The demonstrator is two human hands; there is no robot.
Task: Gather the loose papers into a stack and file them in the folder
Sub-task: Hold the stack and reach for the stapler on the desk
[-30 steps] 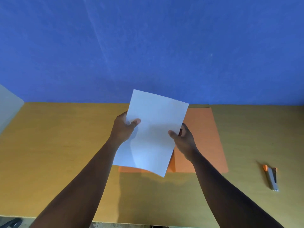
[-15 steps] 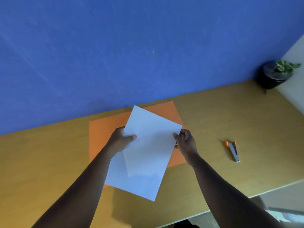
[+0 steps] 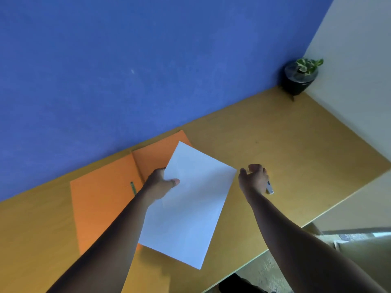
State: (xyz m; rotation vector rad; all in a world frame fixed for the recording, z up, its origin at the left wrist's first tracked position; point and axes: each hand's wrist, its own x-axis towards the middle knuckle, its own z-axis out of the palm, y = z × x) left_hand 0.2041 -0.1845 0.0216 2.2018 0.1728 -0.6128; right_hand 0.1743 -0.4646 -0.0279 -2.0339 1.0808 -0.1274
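A white stack of papers (image 3: 190, 204) is held above the desk by my left hand (image 3: 159, 183), thumb on top at its left edge. Under it lies the open orange folder (image 3: 101, 199), flat on the wooden desk, with a small green fastener (image 3: 133, 187) near its spine. My right hand (image 3: 254, 178) is off the papers, fingers apart, hovering over the stapler (image 3: 270, 188), whose end shows just beyond the hand. The folder's right half is mostly hidden by the papers and my left arm.
The wooden desk (image 3: 296, 157) runs along a blue wall. A black pot with a small plant (image 3: 300, 76) stands in the far right corner by a cream wall. The desk's front edge is at the lower right, with floor beyond.
My right hand has let go of the papers and moved right, over the stapler. My left hand alone keeps the stack. The view has swung further right and tilted.
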